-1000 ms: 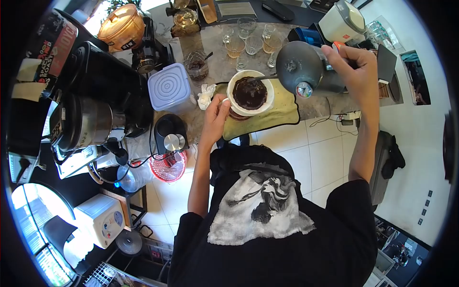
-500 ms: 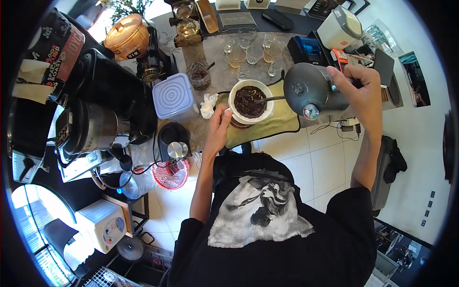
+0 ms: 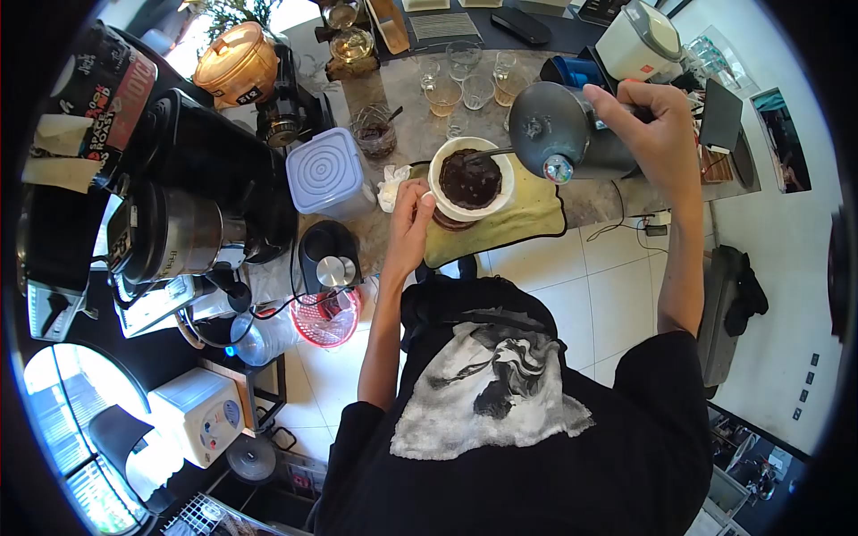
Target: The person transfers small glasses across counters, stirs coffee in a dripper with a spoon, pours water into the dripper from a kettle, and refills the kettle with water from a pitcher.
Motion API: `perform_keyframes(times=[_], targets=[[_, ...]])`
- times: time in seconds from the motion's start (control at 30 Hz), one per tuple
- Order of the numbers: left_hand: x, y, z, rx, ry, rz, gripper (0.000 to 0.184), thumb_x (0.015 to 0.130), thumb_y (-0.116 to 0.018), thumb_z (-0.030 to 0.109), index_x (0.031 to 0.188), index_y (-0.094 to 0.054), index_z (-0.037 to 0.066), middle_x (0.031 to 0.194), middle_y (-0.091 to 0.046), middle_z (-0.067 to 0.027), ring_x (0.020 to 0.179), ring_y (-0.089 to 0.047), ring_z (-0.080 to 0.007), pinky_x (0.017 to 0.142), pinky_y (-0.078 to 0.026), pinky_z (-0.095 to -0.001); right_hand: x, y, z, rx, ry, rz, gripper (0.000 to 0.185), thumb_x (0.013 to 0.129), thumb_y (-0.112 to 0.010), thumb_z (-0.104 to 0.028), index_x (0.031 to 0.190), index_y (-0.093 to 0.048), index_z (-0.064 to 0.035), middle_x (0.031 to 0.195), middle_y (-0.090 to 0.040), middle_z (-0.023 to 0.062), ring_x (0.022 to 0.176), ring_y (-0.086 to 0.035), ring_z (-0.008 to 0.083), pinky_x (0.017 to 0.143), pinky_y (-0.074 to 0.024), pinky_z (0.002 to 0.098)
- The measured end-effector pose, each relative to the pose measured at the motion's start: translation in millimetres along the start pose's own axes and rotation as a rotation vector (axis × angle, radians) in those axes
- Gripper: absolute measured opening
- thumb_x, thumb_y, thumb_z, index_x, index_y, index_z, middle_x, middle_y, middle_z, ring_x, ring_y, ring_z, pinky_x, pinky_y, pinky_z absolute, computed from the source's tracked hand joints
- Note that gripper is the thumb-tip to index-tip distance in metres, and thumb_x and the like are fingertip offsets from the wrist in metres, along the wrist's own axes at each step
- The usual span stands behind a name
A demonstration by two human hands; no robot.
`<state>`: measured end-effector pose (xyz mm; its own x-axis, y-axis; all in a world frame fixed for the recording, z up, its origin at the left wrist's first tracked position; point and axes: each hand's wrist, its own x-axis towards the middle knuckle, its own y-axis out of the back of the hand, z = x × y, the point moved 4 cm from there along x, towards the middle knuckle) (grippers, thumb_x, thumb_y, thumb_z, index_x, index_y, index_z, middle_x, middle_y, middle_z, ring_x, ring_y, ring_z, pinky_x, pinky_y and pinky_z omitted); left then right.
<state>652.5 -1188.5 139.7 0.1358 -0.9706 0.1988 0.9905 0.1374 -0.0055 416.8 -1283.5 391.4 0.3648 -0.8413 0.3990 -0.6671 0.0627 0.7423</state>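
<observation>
My left hand [image 3: 409, 230] is closed on the handle at the left side of a white coffee dripper [image 3: 506, 198]. Dark wet coffee grounds [image 3: 471, 183] fill its paper filter. Below the dripper, part of a vessel with reddish-brown contents shows; the rest is hidden. In my right hand [image 3: 654, 134] is a dark grey gooseneck kettle [image 3: 547, 129], held by its handle above the counter. Its thin spout reaches over the far part of the grounds. A round thermometer dial [image 3: 559, 168] sits on the kettle lid. A yellow-green cloth [image 3: 536, 210] lies beneath the dripper.
Several small glasses [image 3: 476, 91] stand behind the dripper. To the left are a glass with a spoon [image 3: 374, 131], a crumpled white tissue [image 3: 391, 188], a lidded plastic container [image 3: 326, 170] and a black grinder-like device [image 3: 322, 246]. A white canister [image 3: 636, 40] stands at the back right.
My right hand has moved the kettle left and away from me, so the spout has shifted to the far side of the grounds. My left hand stays on the dripper handle.
</observation>
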Motion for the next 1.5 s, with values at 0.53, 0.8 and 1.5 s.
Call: perform_keyframes(times=[0.53,0.8,1.5], targets=[[-0.4,0.2,0.4,-0.035,-0.018,0.045,0.026,0.098,-0.054,0.024,0.093,-0.055,-0.001,0.102,-0.049,-0.0055,0.085,-0.045,-0.0124,0.079,-0.037,-0.0243,-9.1,16.3,-2.3,0.0,-0.033,-0.005,0.041,0.082,-0.073,-0.027,0.06,-0.056,0.0026,0.051,-0.036,-0.0036,0.052,-0.031,0.0047,0.048,-0.023,0.0264],[-1.7,1.8,1.3,-0.007,-0.024,0.068,0.024,0.097,-0.056,0.023,0.095,-0.056,-0.001,0.103,-0.051,-0.0049,0.078,-0.043,-0.0098,0.074,-0.037,-0.0227,-3.5,4.3,1.6,0.058,-0.044,-0.022,0.042,0.083,-0.071,-0.03,0.06,-0.056,0.0018,0.051,-0.037,-0.0043,0.051,-0.032,0.0043,0.048,-0.0229,0.0258],[-3.4,3.0,-4.2,-0.05,0.025,0.112,0.023,0.095,-0.06,0.022,0.097,-0.06,-0.002,0.105,-0.054,-0.0037,0.079,-0.045,-0.0077,0.072,-0.038,-0.021,-2.8,8.4,7.1,0.11,0.003,0.028,0.044,0.084,-0.073,-0.031,0.06,-0.052,-0.0001,0.054,-0.036,-0.0064,0.053,-0.03,0.0028,0.048,-0.0211,0.0255]])
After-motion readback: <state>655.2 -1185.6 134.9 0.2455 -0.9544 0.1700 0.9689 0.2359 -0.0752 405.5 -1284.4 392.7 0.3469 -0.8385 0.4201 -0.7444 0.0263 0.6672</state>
